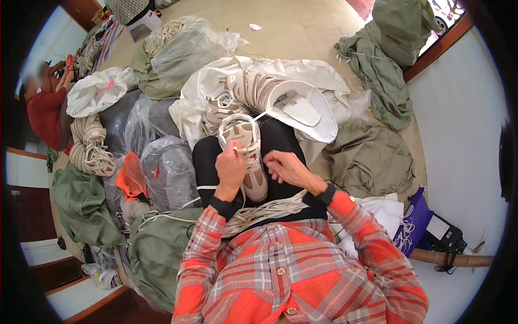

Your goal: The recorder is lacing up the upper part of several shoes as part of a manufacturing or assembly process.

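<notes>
As the L hand (pixel 230 164) has thumb & fingers closed, apparently on the pale lace (pixel 251 153), the R hand (pixel 291 168) sits just beside the shoe (pixel 254 171), fingers curled; can't tell if they pinch anything. Shoe's mid-frame, on the dark trousers (pixel 283 143), collar up-frame, toe toward the wearer. Risk: w/ only the L hand clearly on it, a hard tug could tip or slide it off the lap. Loose laces (pixel 267 215) lie bunched below the toe, so a stray end might snag or knot. Above, upper centre, a 2nd shoe (pixel 217 110) & a shoe stack (pixel 253 89) on white sacking (pixel 199 78); a knee bump could prob. topple the stack. Green cloth bag (pixel 372 156) at R of frame.
</notes>
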The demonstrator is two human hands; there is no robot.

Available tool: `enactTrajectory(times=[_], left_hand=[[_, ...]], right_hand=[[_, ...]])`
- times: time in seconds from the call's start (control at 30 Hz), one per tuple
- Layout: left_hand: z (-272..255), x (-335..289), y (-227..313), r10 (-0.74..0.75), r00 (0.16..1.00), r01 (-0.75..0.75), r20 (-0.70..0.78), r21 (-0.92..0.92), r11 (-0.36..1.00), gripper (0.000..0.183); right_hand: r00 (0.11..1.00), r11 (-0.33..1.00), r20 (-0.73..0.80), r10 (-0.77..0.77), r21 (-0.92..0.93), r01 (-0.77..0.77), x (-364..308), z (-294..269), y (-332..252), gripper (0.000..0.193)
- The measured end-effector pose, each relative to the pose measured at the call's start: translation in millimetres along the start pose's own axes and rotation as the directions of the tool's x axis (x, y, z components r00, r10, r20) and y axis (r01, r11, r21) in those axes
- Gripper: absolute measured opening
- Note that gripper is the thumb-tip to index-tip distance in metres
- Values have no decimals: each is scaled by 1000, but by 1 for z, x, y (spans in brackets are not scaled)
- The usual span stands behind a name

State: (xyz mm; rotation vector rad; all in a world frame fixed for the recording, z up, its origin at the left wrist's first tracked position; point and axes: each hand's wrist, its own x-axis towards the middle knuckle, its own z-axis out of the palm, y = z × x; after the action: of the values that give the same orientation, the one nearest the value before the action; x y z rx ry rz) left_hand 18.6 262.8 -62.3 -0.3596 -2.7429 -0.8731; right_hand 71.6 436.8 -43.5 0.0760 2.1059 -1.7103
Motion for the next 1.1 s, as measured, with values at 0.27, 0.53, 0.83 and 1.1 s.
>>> enactTrajectory(times=[0.27, 0.53, 0.83, 1.1], left_hand=[[-24, -9, -5, -101, 983, 178, 153, -653, 736, 37], [-42, -5, -17, 170, 943, 86, 286, -702, 707, 24], [-52, -9, -28, 126, 924, 154, 361, -652, 742, 20], [-110, -25, -125, 221, 930, -246, 294, 50, 968, 8]], right_hand=[[960, 982, 213, -180, 104, 161, 52, 8, -13, 20], [914, 948, 401, -57, 310, -77, 45, -6, -22, 30], [887, 998, 463, -6, 53, -21, 54, -20, -26, 23], [993, 937, 52, 102, -341, -78, 28, -28, -29, 25]])
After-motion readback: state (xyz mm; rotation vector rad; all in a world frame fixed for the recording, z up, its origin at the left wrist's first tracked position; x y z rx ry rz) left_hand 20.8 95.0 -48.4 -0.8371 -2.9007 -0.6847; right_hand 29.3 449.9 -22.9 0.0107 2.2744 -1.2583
